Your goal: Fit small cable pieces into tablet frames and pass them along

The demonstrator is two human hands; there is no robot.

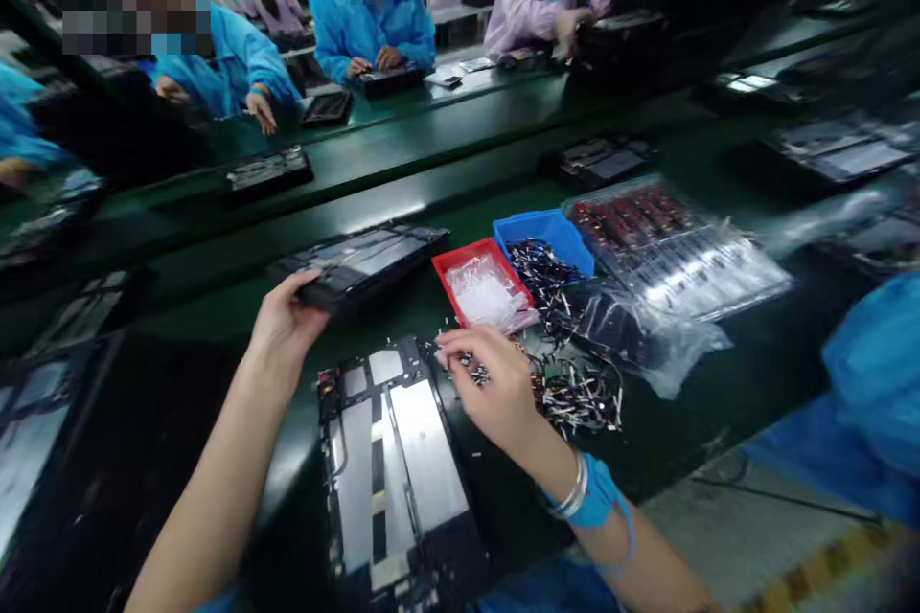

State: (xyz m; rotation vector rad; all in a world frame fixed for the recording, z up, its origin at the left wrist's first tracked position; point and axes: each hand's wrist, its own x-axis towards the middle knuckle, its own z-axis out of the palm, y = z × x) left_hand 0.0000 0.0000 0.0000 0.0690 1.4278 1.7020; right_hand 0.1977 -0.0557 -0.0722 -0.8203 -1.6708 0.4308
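My left hand is closed on the near left corner of a flat black electronic device with silver panels, which is tilted above the bench. Directly in front of me lies a second open device, with silver panels and thin cables along its inside. My right hand hovers by that device's upper right corner, thumb and fingers drawn together. Whatever is between those fingertips is too small to make out. Beside and beneath this hand spreads a pile of small cables with light-coloured ends.
Behind my right hand are a red bin with clear plastic bags and a blue bin of dark cables. Clear plastic trays of parts stand further right. More devices lie along the green bench. Several people work across from me; a blue sleeve is at right.
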